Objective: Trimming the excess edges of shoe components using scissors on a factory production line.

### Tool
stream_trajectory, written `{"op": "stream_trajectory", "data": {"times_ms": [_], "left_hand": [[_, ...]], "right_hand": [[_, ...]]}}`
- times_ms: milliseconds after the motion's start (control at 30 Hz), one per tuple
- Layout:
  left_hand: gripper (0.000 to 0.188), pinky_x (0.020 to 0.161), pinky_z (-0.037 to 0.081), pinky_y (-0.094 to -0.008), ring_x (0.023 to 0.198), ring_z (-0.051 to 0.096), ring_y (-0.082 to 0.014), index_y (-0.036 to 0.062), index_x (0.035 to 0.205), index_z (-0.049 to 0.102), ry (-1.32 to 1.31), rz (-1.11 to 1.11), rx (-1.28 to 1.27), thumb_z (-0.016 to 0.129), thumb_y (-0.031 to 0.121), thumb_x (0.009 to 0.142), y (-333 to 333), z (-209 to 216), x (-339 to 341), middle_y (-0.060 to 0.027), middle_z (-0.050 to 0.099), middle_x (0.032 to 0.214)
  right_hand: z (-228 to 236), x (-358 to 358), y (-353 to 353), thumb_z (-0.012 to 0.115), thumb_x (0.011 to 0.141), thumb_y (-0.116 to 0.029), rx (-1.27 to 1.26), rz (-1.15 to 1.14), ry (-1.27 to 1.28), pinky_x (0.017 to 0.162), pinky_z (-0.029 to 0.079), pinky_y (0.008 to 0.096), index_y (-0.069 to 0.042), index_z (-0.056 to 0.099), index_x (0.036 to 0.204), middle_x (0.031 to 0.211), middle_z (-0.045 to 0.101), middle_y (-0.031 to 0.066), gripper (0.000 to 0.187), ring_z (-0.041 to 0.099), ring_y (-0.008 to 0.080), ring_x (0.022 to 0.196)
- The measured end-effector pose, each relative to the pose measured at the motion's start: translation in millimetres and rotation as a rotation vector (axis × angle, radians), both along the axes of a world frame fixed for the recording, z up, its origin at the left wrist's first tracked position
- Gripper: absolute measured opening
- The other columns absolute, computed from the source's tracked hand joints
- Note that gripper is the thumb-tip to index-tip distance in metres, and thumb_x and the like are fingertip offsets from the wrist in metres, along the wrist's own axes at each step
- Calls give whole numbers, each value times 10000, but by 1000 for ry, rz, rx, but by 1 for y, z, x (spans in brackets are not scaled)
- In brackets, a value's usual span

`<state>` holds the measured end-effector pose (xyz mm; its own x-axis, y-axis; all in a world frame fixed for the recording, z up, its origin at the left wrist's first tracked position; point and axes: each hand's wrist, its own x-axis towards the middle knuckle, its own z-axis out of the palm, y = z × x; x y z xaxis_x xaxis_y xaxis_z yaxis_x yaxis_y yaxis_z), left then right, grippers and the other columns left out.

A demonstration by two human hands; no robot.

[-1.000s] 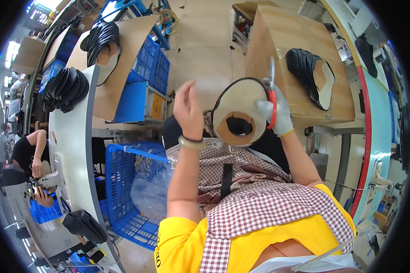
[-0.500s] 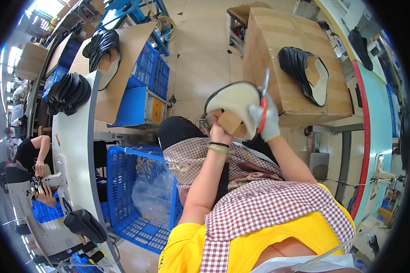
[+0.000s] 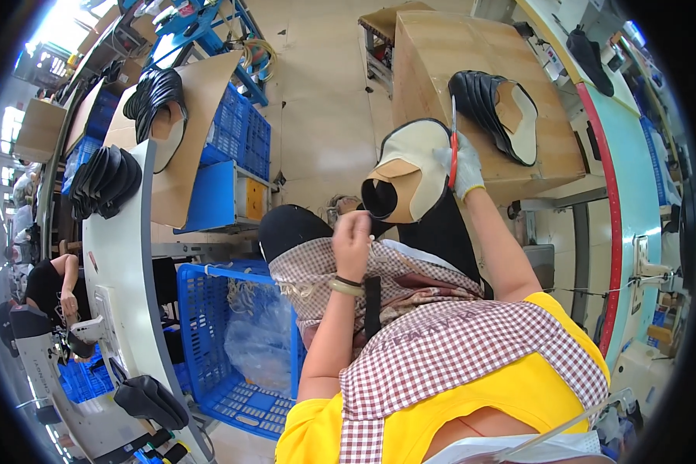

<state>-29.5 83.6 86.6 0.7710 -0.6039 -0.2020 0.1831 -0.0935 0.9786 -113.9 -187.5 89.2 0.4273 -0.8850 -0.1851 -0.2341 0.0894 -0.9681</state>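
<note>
My right hand [image 3: 467, 165], in a whitish glove, grips red-handled scissors [image 3: 453, 158] with the blades pointing away from me. The same hand also holds the edge of a shoe upper [image 3: 433, 147] with a cream lining, tan patches and a dark rim. Its round opening faces my left hand and shows a black inside. My bare left hand [image 3: 352, 241] is closed just below that opening, over my apron-covered lap. Whether its curled fingers pinch anything small is hidden.
Stacked black shoe uppers [image 3: 487, 108] lie on a large carton [image 3: 410, 85] at right; another stack [image 3: 158, 100] is on cardboard at left. A blue crate [image 3: 197, 348] with clear plastic stands beside my left leg. A co-worker's arm [image 3: 66, 282] is by a sewing machine [image 3: 39, 363].
My left hand has let go of the shoe upper and moved down and left. The upper has turned in my right hand, so its opening now shows.
</note>
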Motion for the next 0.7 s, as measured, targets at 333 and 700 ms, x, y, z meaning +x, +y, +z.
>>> {"op": "stream_trajectory", "data": {"times_ms": [333, 700], "left_hand": [[230, 363, 360, -228, 409, 480, -74, 20, 758, 491, 65, -163, 39, 660, 146, 851, -2, -5, 5, -4, 493, 579], [443, 343, 338, -271, 380, 455, -101, -30, 638, 547, -104, 47, 328, 732, 344, 786, -6, 11, 11, -55, 508, 509]], "right_hand": [[66, 31, 51, 696, 800, -265, -11, 151, -14, 606, 484, 265, -17, 462, 1301, 818, 580, 51, 606, 579, 137, 680], [101, -54, 106, 591, 767, -60, 356, 529, 182, 442, 437, 244, -76, 286, 1447, 690, 552, 32, 746, 524, 106, 497]]}}
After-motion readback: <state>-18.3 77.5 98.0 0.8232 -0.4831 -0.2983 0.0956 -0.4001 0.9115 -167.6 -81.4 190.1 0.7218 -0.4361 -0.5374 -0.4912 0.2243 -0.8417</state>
